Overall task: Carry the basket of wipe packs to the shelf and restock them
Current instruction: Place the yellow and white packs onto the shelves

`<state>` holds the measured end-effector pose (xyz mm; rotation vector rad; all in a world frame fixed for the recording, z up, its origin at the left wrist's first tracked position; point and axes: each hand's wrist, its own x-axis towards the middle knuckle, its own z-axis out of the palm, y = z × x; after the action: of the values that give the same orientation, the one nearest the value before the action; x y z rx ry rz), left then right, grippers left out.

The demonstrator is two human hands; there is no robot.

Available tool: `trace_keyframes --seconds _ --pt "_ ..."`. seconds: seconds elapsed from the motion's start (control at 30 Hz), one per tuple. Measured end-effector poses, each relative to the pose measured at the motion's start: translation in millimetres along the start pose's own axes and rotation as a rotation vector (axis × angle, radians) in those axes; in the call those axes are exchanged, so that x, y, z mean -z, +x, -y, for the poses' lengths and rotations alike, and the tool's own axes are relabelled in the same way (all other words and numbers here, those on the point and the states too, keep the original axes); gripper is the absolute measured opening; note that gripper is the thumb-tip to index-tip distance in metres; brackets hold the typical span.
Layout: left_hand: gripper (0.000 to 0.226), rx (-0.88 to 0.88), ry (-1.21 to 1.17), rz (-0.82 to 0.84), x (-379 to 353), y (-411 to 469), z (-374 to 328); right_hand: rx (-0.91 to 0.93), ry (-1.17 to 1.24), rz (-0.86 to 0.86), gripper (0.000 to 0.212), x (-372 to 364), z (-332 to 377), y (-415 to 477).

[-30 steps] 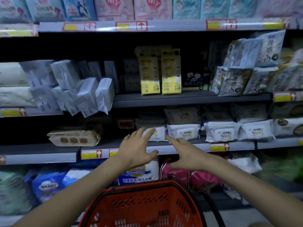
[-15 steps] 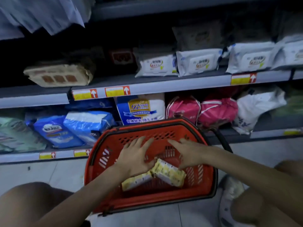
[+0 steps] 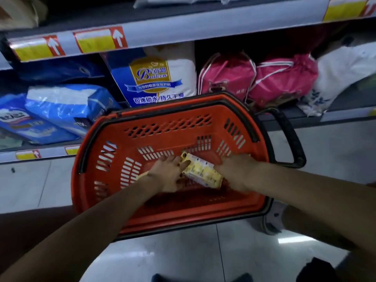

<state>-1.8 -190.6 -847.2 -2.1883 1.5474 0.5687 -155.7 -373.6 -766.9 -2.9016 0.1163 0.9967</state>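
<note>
Head view looks down on one red basket [image 3: 166,109] standing on the tiled floor [image 3: 24,184], its single black handle [image 3: 289,135] swung out toward 3 o'clock. Two yellow wipe packs lie on the basket floor. One yellow pack [image 3: 201,173] shows nearly whole, slanting from 11 to 5 o'clock between the hands; its small print is too blurred to read. The second pack [image 3: 142,176] is only a thin yellow sliver showing at 9 o'clock of the left grip [image 3: 168,178]. That grip lies over the second pack with a fingertip and thumb at the slanted pack's left end; pinching or merely touching, I cannot tell. The right grip [image 3: 236,171] covers the same pack's right end, fingers hidden beneath the hand, so its hold cannot be told either. At 12 o'clock the shelf edge [image 3: 203,27] carries three yellow price tags [image 3: 97,40] with white arrows on red, the writing unreadable. Below it stands one white-and-blue pack [image 3: 154,78] with a gold badge and the line "极速锁水/持久干爽". Two pink drawstring bags [image 3: 225,76] sit at its 3 o'clock, and two blue packs [image 3: 65,102] at 9 o'clock. The basket's far rim is close to the lowest shelf, while pale floor lies open at 9, 3 and 6 o'clock.
</note>
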Motion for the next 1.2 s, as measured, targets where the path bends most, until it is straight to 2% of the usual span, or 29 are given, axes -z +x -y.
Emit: trace_keyframes --seconds 0.17,0.33,0.43,0.57,0.87,0.93,1.07,1.2 --pt "0.090 -0.119 0.111 -0.027 -19.9 42.4 -3.1 0.095 -0.153 0.122 0.040 9.4 20.1 -3.1" --pt "0.104 -0.224 0.259 -0.018 -26.2 75.4 -9.7 0.139 -0.183 0.136 0.040 8.9 33.6 -5.1" --pt "0.095 -0.243 0.312 -0.021 -37.6 90.9 -12.6 0.159 -0.204 0.116 0.040 8.4 32.1 -3.0" --pt "0.070 -0.207 0.356 0.004 -44.3 106.6 -19.3 0.167 -0.186 0.077 0.035 1.7 24.7 -2.7" --pt "0.062 -0.085 0.269 0.087 -32.5 120.8 -35.3 0.186 -0.088 0.025 0.032 -2.0 17.6 -10.8" --pt "0.064 -0.057 0.268 0.107 -29.2 121.9 -39.9 0.173 -0.088 0.040 0.033 -1.2 16.4 -12.4" --pt "0.081 -0.027 0.259 0.124 -23.9 117.2 -41.7 0.154 -0.136 0.092 0.034 -2.6 13.8 -11.9" --pt "0.080 -0.018 0.260 0.115 -18.8 106.7 -39.2 0.139 -0.195 0.123 0.035 3.4 13.7 -13.5"
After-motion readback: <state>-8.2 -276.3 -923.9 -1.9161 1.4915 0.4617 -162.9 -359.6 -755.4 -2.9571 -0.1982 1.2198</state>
